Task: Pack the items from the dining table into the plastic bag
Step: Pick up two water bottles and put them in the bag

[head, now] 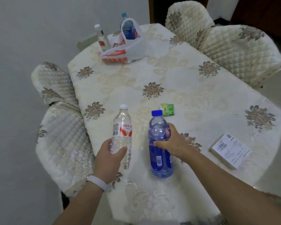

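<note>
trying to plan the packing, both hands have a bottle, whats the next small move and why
Probably lift both bottles and carry them to the plastic bag at the far end of the table. The left hand grips the clear bottle and the right hand grips the blue bottle, while the bag stands open beyond them.

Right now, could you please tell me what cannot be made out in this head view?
Head view, plastic bag: whatever lies at its bottom is hidden by its own white wall.
Head view, white box: its print is too small and blurred to read.
Head view, green packet: its label is too small to read.
Head view, right hand: its fingertips are hidden behind the blue bottle it grips.
</note>
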Motion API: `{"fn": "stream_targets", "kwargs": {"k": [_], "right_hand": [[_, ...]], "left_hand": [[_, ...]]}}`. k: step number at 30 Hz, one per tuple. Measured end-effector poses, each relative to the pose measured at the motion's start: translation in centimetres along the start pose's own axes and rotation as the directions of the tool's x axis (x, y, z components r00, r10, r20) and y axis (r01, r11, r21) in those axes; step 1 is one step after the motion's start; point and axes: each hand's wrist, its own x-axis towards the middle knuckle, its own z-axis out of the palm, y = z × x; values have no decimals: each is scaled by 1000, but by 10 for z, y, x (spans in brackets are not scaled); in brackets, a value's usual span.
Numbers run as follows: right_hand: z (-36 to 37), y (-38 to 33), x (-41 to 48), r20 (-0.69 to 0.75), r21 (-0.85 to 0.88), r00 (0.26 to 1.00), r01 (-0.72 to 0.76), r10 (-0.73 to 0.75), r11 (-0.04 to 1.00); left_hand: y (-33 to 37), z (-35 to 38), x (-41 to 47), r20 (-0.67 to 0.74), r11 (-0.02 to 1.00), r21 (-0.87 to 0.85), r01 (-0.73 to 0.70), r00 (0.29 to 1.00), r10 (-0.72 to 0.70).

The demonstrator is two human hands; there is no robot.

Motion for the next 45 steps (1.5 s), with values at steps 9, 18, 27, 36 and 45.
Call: {"fn": "stream_targets", "kwargs": {"k": [9,18,27,36,45], "right_hand": [[69,-17,-35,-104,-86,993,41,-49,995],[234,-92,-72,-158,-93,956,234,-247,968],[410,-154,-70,-99,-205,902,395,-420,896],[491,-186,-14,-24,-239,905,407,-425,881],[545,-225,154,-16,-93,928,369,-372,925]], "left_hand": [[-32,-76,-12,-2,973,-231,-22,1000,22],[-93,-221,13,51,889,-449,-90,991,126],[-148,-391,55,46,813,-570,-119,983,176],[-164,-459,117,-46,718,-687,-113,993,112],[-157,-494,266,-80,809,-586,-37,997,-12]]}}
